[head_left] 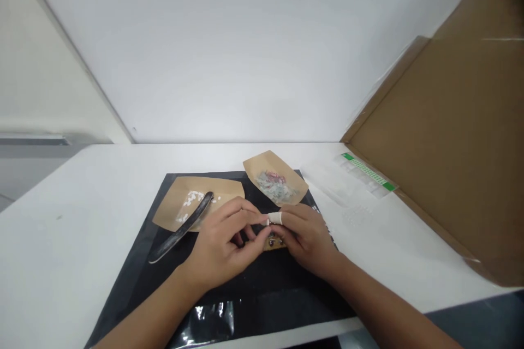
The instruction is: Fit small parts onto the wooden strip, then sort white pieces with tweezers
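Over the black mat (pixel 282 289), the left hand (pixel 229 234) and right hand (pixel 308 235) pinch a small shiny piece (pixel 271 223), mostly hidden; weak grip through the white finger cover (pixel 275 218) could drop it.

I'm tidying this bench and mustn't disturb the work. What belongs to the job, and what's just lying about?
Probably the job's:
small studded piece between left hand and right hand
white finger cover
black mat
left paper tray with white bits
right paper tray with scraps
dark curved strip, untouched

Probably just lying about:
green-banded clear packet
brown cardboard
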